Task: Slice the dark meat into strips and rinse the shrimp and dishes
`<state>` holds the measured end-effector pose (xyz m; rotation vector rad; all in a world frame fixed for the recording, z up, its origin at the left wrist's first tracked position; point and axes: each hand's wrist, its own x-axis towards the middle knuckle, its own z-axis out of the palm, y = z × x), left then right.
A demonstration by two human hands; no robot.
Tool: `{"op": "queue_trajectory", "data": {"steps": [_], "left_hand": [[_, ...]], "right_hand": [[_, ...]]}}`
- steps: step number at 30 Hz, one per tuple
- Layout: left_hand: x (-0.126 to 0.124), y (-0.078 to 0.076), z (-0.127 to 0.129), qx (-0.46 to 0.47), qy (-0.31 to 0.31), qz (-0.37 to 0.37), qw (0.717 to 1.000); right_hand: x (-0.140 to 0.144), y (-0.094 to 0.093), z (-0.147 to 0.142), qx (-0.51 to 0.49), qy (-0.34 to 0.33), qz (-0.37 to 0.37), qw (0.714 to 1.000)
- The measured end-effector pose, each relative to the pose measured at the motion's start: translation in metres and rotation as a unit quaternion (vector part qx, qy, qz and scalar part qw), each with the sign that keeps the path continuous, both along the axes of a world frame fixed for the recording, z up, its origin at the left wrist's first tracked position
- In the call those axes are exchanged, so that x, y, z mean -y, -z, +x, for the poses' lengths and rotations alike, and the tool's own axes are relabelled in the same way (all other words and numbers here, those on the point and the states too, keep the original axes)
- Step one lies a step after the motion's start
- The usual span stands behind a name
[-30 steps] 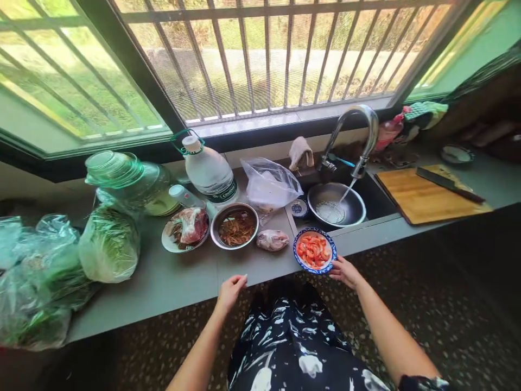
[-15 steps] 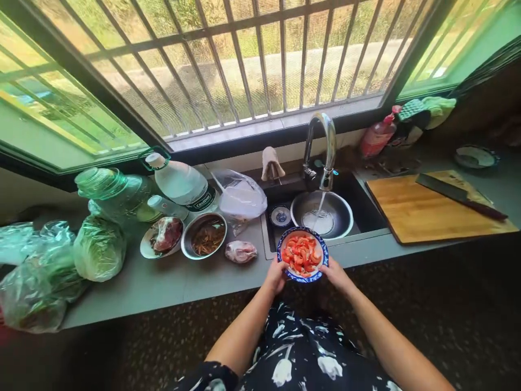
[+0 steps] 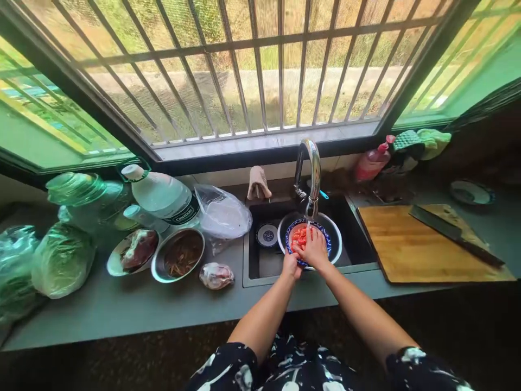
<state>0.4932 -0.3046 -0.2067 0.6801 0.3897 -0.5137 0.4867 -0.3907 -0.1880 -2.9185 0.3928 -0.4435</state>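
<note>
In the head view, a blue-and-white patterned bowl of cut red pieces is over the steel basin in the sink, beneath the faucet. My left hand grips the bowl's near-left rim. My right hand lies across the red pieces with its fingers stretched out, hiding part of the bowl. A thin stream of water seems to fall by its fingertips. What kind of food the red pieces are, I cannot tell.
Right of the dark sink lies a cutting board with a cleaver. To the left are a raw meat piece, a steel bowl of brown bits in liquid, a meat plate, a large bottle and bagged cabbage.
The bowl of red pieces has moved forward from the counter edge to under the faucet. My right hand has left the rim and now rests on the pieces. The view has shifted.
</note>
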Motion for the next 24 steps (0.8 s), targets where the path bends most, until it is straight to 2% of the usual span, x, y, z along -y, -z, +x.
{"op": "queue_trajectory", "data": {"steps": [3, 7, 8, 10, 12, 17, 21, 22, 24], "left_hand": [[0.011, -0.005, 0.023, 0.006, 0.009, -0.015, 1.0], [0.011, -0.012, 0.035, 0.0, 0.041, -0.041, 0.998], [0.011, -0.013, 0.036, -0.004, 0.047, -0.043, 0.998], [0.011, -0.013, 0.037, -0.006, 0.05, -0.041, 0.998], [0.011, -0.011, 0.037, 0.0, 0.054, -0.037, 0.998], [0.014, -0.005, 0.036, -0.009, 0.077, -0.038, 0.996], [0.021, -0.004, 0.034, -0.02, 0.067, -0.036, 0.997], [0.023, -0.004, 0.034, -0.017, 0.063, -0.036, 0.997], [0.025, -0.005, 0.035, -0.006, 0.051, -0.041, 0.998]], "right_hand": [[0.027, -0.006, 0.023, -0.002, -0.036, 0.002, 0.999], [0.056, -0.021, 0.036, -0.039, -0.204, 0.034, 0.978], [0.059, -0.023, 0.037, -0.04, -0.214, 0.041, 0.975], [0.061, -0.024, 0.04, -0.04, -0.186, 0.045, 0.981], [0.059, -0.024, 0.041, -0.058, -0.176, 0.023, 0.982], [0.066, -0.024, 0.04, -0.11, -0.309, -0.072, 0.942], [0.073, -0.027, 0.043, -0.111, -0.259, -0.085, 0.956], [0.074, -0.027, 0.043, -0.112, -0.264, -0.083, 0.954], [0.075, -0.027, 0.045, -0.116, -0.315, -0.083, 0.938]]}}
